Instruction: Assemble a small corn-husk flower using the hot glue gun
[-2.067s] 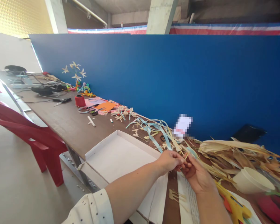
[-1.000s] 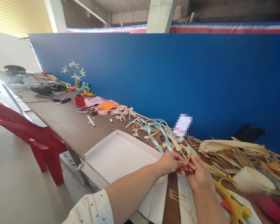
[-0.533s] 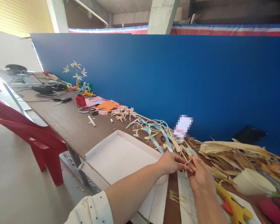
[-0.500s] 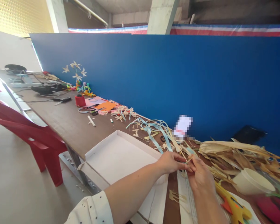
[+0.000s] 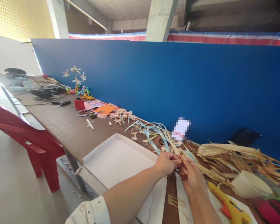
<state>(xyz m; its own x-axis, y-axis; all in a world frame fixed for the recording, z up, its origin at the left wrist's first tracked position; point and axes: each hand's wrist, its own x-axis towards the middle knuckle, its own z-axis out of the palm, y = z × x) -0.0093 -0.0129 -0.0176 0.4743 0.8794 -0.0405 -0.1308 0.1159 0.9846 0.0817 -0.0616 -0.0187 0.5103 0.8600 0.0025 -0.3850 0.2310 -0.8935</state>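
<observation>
My left hand (image 5: pixel 167 162) and my right hand (image 5: pixel 190 176) meet fingertip to fingertip over the brown table (image 5: pixel 67 124). Both pinch a thin dried straw strip (image 5: pixel 182 157) between thumb and fingers. The hands hover just past the right end of a shallow white cardboard box (image 5: pixel 114 158). A pile of dried corn husks (image 5: pixel 226 155) lies right behind them. Pale blue and cream strips (image 5: pixel 151 132) trail on the table beyond my left hand.
A yellow glue gun (image 5: pixel 228 205) and a white cup (image 5: pixel 249 184) lie at the right. Scissors (image 5: pixel 90 114), a red thread spool (image 5: pixel 79 104), coloured paper and husk flowers (image 5: pixel 76 74) sit farther left. A blue partition (image 5: pixel 177 81) backs the table. A red plastic chair (image 5: pixel 25 140) stands at left.
The camera has tilted down a little, so everything sits slightly lower and leftward. My hands stay together on the strip, with the fingers shifting slightly along it.
</observation>
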